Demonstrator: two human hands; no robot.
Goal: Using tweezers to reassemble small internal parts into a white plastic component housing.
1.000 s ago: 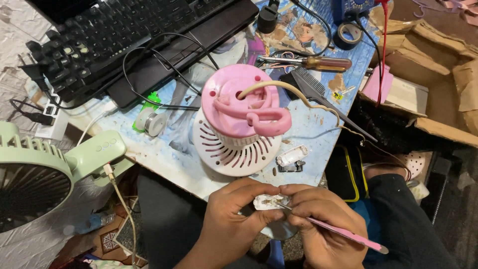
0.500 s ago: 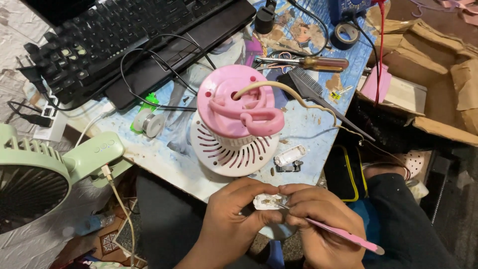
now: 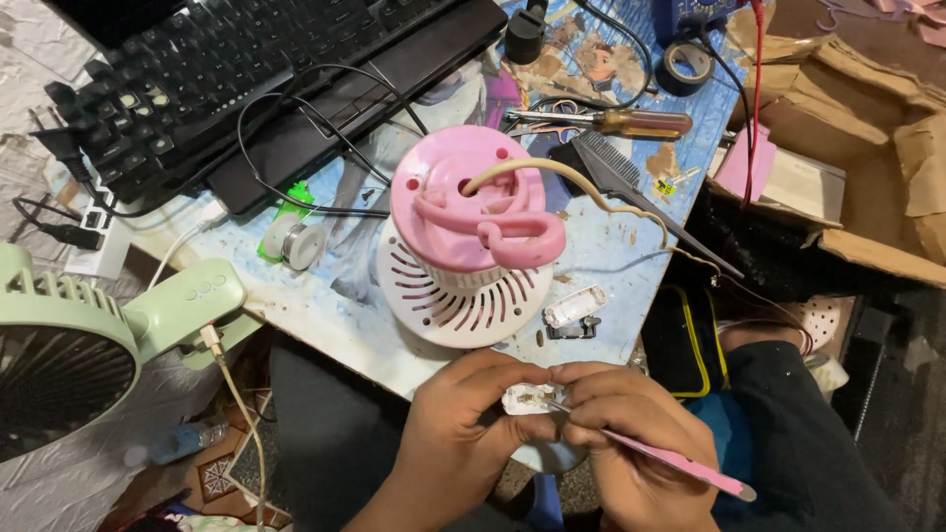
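Pink tool: the long thin pink tweezers (image 3: 658, 456) are pinched in the right hand (image 3: 636, 448). Their tip touches the small white plastic part (image 3: 525, 398).
Left hand: the left hand (image 3: 461, 433) grips the small white plastic part between thumb and fingers.
Small part: it sits between both hands, just below the near edge of the round pink and white fan (image 3: 471, 236).
Fan: the round pink and white fan lies on the blue painted table (image 3: 345, 296). A pale bendy tube (image 3: 581, 182) comes out of its top.
Little pieces: a small white oblong cover (image 3: 574, 306) and a tiny dark clip (image 3: 572, 330) lie just right of the fan, near the table edge.
Green fan: a pale green desk fan (image 3: 89, 345) stands well left of the pink fan.
Roll: a small grey roll (image 3: 294, 241) lies left of the pink fan.
Comb: a black comb (image 3: 631, 187) lies right of the pink fan.
Screwdriver: a screwdriver with a brown see-through handle (image 3: 616, 122) lies behind the pink fan.
Keyboard: a black keyboard (image 3: 227, 69) lies far behind the pink fan, to the left.
Tape: a black tape ring (image 3: 685, 67) sits far behind the pink fan, to the right.
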